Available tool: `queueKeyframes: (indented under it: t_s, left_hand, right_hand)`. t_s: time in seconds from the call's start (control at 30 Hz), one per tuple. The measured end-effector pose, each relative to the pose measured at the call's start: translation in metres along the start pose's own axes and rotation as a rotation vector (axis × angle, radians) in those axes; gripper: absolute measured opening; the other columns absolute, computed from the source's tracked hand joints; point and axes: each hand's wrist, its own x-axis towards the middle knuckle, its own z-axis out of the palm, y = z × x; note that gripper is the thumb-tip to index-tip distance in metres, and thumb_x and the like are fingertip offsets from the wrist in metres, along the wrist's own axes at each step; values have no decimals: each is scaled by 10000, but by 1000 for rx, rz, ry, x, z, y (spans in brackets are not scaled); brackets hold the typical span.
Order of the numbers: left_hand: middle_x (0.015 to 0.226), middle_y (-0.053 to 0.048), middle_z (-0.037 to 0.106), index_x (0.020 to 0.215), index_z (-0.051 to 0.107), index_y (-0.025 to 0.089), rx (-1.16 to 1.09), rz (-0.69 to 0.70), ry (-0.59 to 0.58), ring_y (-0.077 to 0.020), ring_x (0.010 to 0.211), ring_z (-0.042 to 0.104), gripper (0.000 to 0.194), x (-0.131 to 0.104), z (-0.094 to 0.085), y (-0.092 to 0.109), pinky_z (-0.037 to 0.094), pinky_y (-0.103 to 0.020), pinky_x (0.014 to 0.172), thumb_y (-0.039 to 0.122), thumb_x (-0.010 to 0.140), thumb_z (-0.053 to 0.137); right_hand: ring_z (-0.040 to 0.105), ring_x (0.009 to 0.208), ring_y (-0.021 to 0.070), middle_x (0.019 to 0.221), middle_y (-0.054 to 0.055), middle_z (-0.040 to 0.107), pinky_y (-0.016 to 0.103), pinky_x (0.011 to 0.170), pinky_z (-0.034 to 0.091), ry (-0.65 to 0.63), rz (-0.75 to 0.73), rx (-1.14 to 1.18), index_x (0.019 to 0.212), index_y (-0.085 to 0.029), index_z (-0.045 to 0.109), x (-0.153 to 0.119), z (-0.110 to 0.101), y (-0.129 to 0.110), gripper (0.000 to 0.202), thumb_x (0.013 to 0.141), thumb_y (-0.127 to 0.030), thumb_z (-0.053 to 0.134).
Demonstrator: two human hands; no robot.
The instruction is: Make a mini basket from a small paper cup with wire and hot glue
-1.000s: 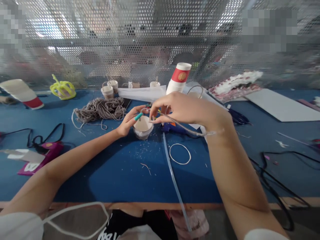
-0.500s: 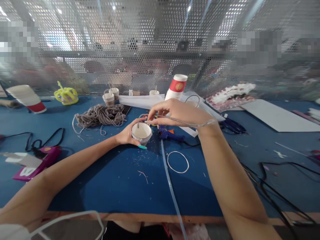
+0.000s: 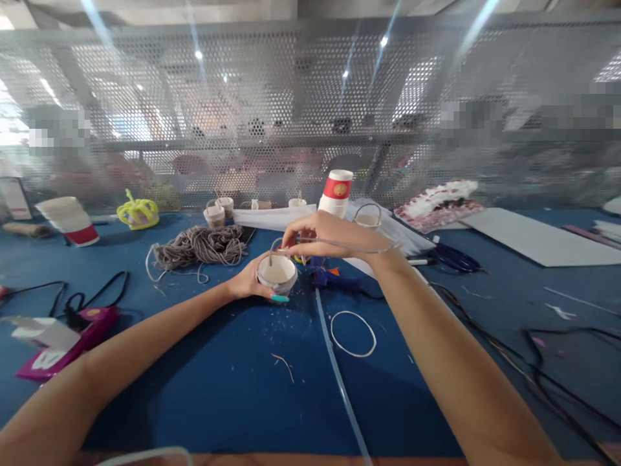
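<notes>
currently, left fingers [image 3: 264,289] are clamped around the paper cup [image 3: 277,272]; right fingertips pinch grey cord [image 3: 278,244] just above its rim. risk: if the right fingers pull sideways, the cord could slip free; a harder left squeeze could buckle the thin wall between thumb and fingers.

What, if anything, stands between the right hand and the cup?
Nothing visible blocks the right hand: its fingertips are close by the cup in the left hand, with only the cord looping between. The glue gun lies to the cup's right, outside that gap.
</notes>
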Motion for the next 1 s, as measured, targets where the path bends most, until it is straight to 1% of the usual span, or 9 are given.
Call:
queueKeyframes:
  t_s: [0.1,0.23,0.37,0.47,0.57,0.67,0.73,0.83,1.0]
  left_hand:
    - [1111,-102,558,1184,473,170,-14,44,-5,-269,1036,524,878,1,0,-2,341,-473,984,366,426,869]
    - [1170,-116,522,1233,425,176,-26,73,-60,-298,1095,491,959,3,2,-6,318,-502,1016,340,405,880]
    - [1155,-107,529,1255,375,185,-6,30,-65,-277,1077,507,946,3,5,-4,346,-491,1005,265,450,865]
    - [1142,-93,532,1239,370,187,-2,11,-44,-261,1078,509,910,3,7,0,339,-476,1020,230,469,852]
    - [1144,-89,532,1241,371,186,16,0,-10,-265,1092,506,918,3,8,2,318,-481,1037,222,460,851]
    - [1122,-90,554,1222,398,173,36,-35,24,-267,1077,518,895,3,8,3,326,-491,1026,223,453,853]
    - [1095,-88,573,1191,427,164,37,-62,26,-264,1057,531,852,3,7,4,341,-490,1012,224,454,852]
    - [1069,-82,592,1175,444,159,18,-96,19,-258,1040,544,838,3,7,6,351,-483,1004,212,447,854]
    - [1075,-81,597,1190,438,159,-64,-133,13,-243,1051,541,850,2,8,6,350,-469,1017,180,448,852]
  right_hand:
    - [527,647,108,826,60,660,267,623,396,33,9,8,878,-137,672,4,5,3,295,803,-413,597]
    - [526,582,97,731,35,646,246,559,389,43,5,31,853,-145,663,9,11,10,297,808,-429,588]
    - [512,561,90,709,36,641,238,534,378,59,-9,16,854,-148,658,14,17,20,307,825,-439,564]
    - [494,574,85,711,35,636,237,544,373,96,-39,2,825,-140,658,17,20,24,276,829,-401,569]
    - [497,562,79,688,29,626,234,547,379,118,-53,15,799,-131,656,18,21,22,276,836,-389,567]
    - [505,540,72,697,30,632,229,535,383,129,-45,56,830,-130,658,17,21,17,297,844,-408,554]
    - [495,530,67,717,29,635,229,529,377,170,-31,65,856,-131,656,16,21,14,289,836,-404,565]
    - [476,521,66,684,13,626,231,526,365,231,-10,55,842,-138,656,16,21,14,247,808,-377,603]
    - [499,548,80,649,13,626,237,540,375,214,-53,49,803,-139,665,18,21,20,212,804,-343,605]
